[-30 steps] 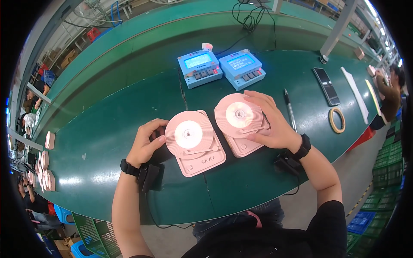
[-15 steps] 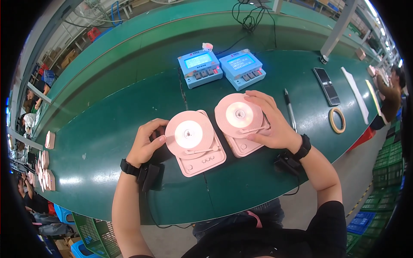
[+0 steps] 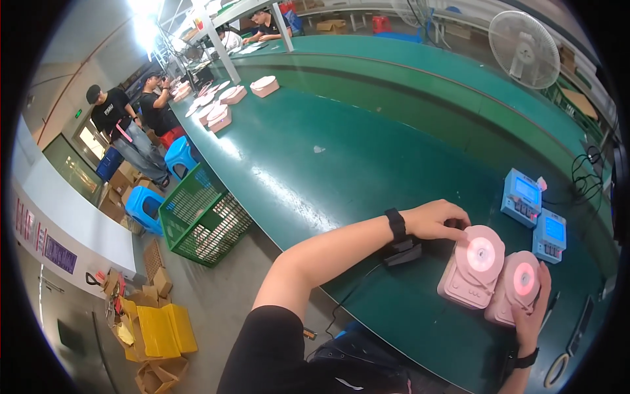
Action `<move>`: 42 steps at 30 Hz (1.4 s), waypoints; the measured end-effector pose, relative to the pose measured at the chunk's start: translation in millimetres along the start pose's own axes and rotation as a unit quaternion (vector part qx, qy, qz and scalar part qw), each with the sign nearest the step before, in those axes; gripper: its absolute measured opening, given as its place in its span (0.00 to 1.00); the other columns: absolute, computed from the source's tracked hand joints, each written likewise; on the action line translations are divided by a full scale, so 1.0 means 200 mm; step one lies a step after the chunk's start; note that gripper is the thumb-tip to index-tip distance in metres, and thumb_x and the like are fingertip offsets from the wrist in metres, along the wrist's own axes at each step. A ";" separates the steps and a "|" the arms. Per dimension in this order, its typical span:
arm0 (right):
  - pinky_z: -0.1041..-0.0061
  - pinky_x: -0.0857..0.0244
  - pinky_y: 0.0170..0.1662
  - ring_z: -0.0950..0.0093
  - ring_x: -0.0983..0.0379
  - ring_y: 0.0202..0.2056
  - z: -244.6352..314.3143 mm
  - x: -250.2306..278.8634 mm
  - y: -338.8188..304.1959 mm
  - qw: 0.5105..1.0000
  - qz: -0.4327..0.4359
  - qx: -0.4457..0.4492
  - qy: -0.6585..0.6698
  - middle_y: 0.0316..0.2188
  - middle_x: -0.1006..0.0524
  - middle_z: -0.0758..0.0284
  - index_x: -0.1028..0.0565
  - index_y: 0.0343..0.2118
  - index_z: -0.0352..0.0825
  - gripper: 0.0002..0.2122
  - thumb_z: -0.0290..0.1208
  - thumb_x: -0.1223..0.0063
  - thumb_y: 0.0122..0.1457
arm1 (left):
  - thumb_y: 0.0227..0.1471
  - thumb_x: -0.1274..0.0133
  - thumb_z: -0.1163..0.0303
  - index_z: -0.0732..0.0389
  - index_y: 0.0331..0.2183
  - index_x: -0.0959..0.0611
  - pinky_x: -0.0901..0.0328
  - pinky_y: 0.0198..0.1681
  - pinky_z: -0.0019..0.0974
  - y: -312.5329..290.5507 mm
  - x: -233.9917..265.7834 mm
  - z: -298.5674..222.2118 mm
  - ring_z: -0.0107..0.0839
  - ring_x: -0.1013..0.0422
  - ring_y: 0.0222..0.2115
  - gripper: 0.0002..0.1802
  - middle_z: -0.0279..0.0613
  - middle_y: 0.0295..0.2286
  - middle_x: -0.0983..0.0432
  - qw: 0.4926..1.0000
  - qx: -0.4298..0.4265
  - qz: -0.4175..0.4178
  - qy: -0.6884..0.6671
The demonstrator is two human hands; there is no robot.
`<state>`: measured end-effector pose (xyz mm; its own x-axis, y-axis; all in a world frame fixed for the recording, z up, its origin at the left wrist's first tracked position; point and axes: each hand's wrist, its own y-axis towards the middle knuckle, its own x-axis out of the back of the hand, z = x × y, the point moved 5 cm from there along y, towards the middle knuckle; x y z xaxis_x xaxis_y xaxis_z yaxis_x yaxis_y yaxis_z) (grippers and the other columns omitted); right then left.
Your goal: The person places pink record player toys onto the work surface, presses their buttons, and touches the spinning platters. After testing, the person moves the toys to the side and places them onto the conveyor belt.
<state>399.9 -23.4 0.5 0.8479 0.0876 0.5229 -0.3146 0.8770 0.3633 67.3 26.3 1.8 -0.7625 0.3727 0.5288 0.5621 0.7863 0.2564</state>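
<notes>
Two pink mini record players stand side by side on the green table, each with a round grooved disc with a glossy centre on top and a small tone arm. My left hand (image 3: 438, 220) is curled at the rim of the left record player (image 3: 462, 289), thumb and fingertips against its disc. Around the outer side of the right record player (image 3: 502, 305) wraps my right hand (image 3: 530, 315), thumb at the front and fingers along the disc's far edge. Behind them are two light-blue boxes with lit screens, the left box (image 3: 522, 197) and the right box (image 3: 549, 236).
More pink record players (image 3: 264, 86) stand at the table's far left end. A tape roll (image 3: 556, 370), a phone (image 3: 580, 326) and a pen (image 3: 550, 307) lie at right. Beside the table are a green crate (image 3: 203, 223), blue stools (image 3: 144, 209) and cardboard boxes. Other people are farther off.
The view has swung left, so the record players and both hands now appear at the lower right. Both hands stay at the same two record players.
</notes>
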 end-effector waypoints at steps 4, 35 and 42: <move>0.62 0.53 0.65 0.61 0.46 0.64 0.00 0.02 0.01 1.000 -0.010 0.001 -0.004 0.64 0.44 0.58 0.41 0.62 0.33 0.43 0.54 0.40 0.47 | 0.52 0.43 0.56 0.66 0.41 0.19 0.34 0.30 0.34 0.04 0.00 0.01 0.32 0.28 0.28 0.23 0.46 0.32 0.22 1.000 -0.010 0.002 -0.013; 0.60 0.53 0.65 0.59 0.45 0.63 0.05 0.02 0.01 0.999 -0.021 0.005 -0.046 0.61 0.42 0.57 0.38 0.60 0.35 0.41 0.54 0.39 0.46 | 0.52 0.44 0.54 0.66 0.41 0.19 0.35 0.30 0.34 0.03 0.00 0.02 0.33 0.27 0.29 0.24 0.46 0.33 0.22 1.000 -0.004 0.012 -0.006; 0.60 0.53 0.64 0.59 0.45 0.62 0.05 0.01 0.01 0.999 -0.015 0.001 -0.036 0.61 0.42 0.57 0.38 0.60 0.35 0.41 0.55 0.39 0.46 | 0.52 0.44 0.55 0.66 0.41 0.19 0.35 0.30 0.34 0.03 0.01 0.01 0.33 0.27 0.29 0.24 0.46 0.33 0.22 1.000 -0.003 0.012 -0.004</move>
<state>397.0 -25.4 9.4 0.8242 0.0265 0.5657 -0.2896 0.8781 0.3808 68.4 32.6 1.5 -0.7515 0.3954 0.5281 0.5822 0.7740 0.2489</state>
